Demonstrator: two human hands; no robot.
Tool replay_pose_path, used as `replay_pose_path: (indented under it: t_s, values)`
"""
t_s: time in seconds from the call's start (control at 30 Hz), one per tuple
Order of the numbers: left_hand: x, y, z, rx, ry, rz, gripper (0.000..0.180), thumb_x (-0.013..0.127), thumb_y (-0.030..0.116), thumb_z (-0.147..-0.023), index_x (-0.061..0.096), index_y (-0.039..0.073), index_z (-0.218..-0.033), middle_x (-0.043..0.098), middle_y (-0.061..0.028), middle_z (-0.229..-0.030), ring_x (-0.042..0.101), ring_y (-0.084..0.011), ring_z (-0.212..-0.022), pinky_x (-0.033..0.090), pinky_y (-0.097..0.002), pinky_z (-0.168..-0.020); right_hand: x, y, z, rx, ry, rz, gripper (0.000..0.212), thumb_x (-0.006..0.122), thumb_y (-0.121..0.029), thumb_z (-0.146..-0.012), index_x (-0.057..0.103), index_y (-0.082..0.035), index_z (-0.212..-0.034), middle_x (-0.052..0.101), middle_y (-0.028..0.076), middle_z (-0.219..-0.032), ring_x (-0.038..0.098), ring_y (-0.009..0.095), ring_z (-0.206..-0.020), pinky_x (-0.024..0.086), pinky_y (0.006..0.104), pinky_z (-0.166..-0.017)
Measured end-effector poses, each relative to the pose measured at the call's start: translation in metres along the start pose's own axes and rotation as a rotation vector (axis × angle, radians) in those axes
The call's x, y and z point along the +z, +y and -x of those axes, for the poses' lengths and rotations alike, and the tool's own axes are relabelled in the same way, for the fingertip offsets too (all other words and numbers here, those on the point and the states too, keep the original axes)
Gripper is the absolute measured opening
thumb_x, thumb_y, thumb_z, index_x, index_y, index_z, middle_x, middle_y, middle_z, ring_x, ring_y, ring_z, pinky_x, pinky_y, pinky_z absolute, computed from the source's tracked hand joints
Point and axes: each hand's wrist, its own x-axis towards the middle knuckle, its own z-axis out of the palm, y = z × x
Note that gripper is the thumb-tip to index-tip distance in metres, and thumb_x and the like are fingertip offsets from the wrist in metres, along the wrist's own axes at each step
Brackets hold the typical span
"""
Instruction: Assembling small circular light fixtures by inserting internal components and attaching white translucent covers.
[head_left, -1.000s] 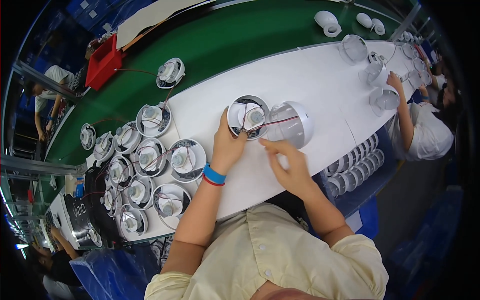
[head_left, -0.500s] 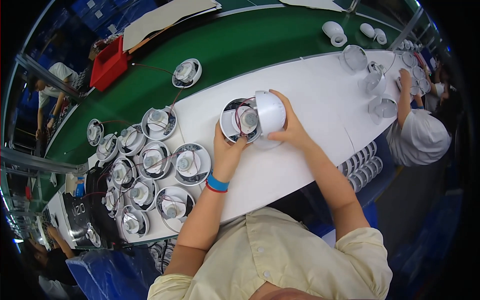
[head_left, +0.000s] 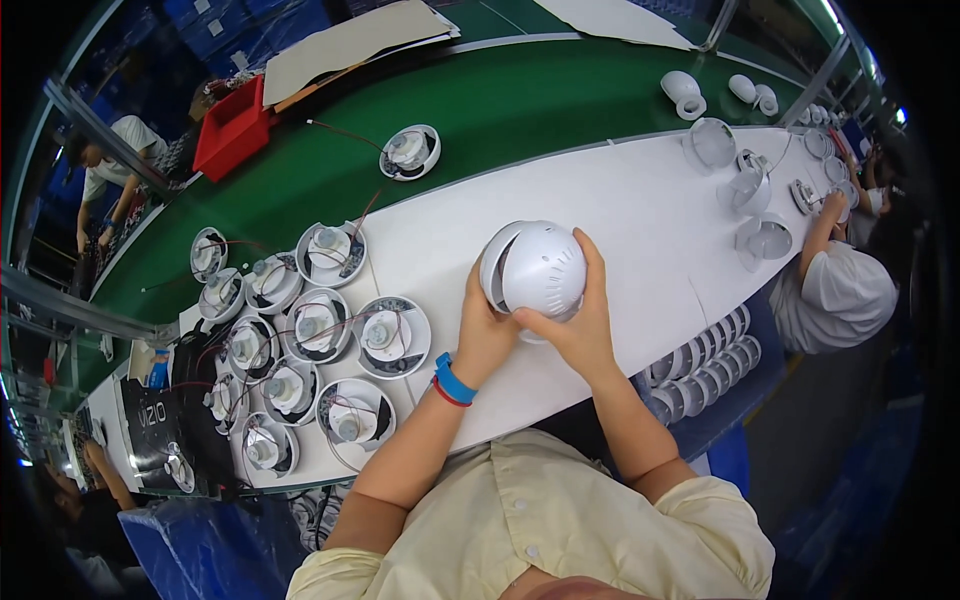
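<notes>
Over the white work surface, my left hand (head_left: 488, 335) is closed round a white half shell (head_left: 492, 262). My right hand (head_left: 583, 335) grips a white dome cover (head_left: 550, 270) with small slots in it. Dome and shell meet as a ball, though a dark gap shows along their left side. The parts inside the shell are now hidden by the dome. To the left of my hands stand several open white half shells (head_left: 318, 325) holding circuit boards, grey round parts and thin red wires. The nearest to my left hand is one open shell (head_left: 392, 338).
One more open shell (head_left: 410, 152) lies on the green belt (head_left: 520, 100). A red bin (head_left: 230, 130) and cardboard sheets (head_left: 355, 45) are beyond. Clear domes (head_left: 765, 238) stand at the right, near a co-worker (head_left: 845, 295). White rings fill a blue-lined box (head_left: 705, 370) below.
The dome cover has moved over the half shell and hides its inner parts. Both hands have shifted slightly right and nearer to me, and the dome's slotted side now shows.
</notes>
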Motion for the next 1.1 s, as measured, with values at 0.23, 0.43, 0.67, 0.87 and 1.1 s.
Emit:
replay_pose_path:
  t_s: [0.23, 0.43, 0.67, 0.87, 1.1]
  values:
    - [-0.001, 0.020, 0.007, -0.124, -0.182, 0.425, 0.064, 0.040, 0.043, -0.102, 0.019, 0.009, -0.152, 0.041, -0.0133, -0.145, 0.041, -0.0264, -0.134, 0.036, -0.0412, -0.110, 0.004, 0.016, 0.014, -0.104, -0.080, -0.018, 0.099, 0.080, -0.038, -0.070, 0.027, 0.000, -0.144, 0.041, 0.019, -0.136, 0.046, 0.031, -0.125, 0.040, 0.0411, -0.103]
    - [0.004, 0.050, 0.008, -0.286, -0.015, 0.566, 0.066, 0.018, 0.051, -0.103, 0.033, 0.004, -0.147, 0.048, -0.0117, -0.138, 0.049, -0.0241, -0.124, 0.039, -0.0364, -0.106, 0.022, 0.020, 0.025, -0.331, 0.011, 0.087, 0.100, 0.080, -0.042, -0.069, 0.029, -0.001, -0.143, 0.038, 0.019, -0.135, 0.046, 0.033, -0.122, 0.041, 0.0426, -0.100]
    - [0.005, 0.051, 0.006, -0.325, 0.056, 0.518, 0.071, 0.020, 0.058, -0.101, 0.040, 0.004, -0.143, 0.054, -0.0124, -0.131, 0.055, -0.0237, -0.116, 0.044, -0.0362, -0.101, 0.008, -0.004, 0.009, -0.207, -0.104, 0.011, 0.095, 0.082, -0.033, -0.069, 0.031, -0.003, -0.143, 0.038, 0.020, -0.136, 0.043, 0.033, -0.124, 0.038, 0.0426, -0.102]
    - [-0.006, 0.052, 0.004, -0.705, 0.110, 0.544, 0.085, 0.015, 0.069, -0.096, 0.045, 0.001, -0.138, 0.056, -0.0141, -0.131, 0.058, -0.0253, -0.118, 0.044, -0.0384, -0.101, -0.021, 0.002, -0.016, 0.335, -0.458, -0.410, 0.066, 0.068, -0.019, -0.081, 0.041, -0.007, -0.140, 0.053, 0.012, -0.127, 0.049, 0.023, -0.119, 0.039, 0.0356, -0.102]
    - [-0.022, 0.036, 0.007, 0.264, 0.220, -0.946, 0.054, 0.060, 0.027, -0.092, 0.047, -0.006, -0.133, 0.043, -0.0257, -0.139, 0.033, -0.0499, -0.131, 0.030, -0.0507, -0.109, -0.007, 0.110, -0.230, 0.468, 0.124, -0.618, 0.078, 0.076, -0.040, -0.079, 0.041, 0.010, -0.128, 0.058, 0.020, -0.114, 0.062, 0.026, -0.102, 0.054, 0.0398, -0.083]
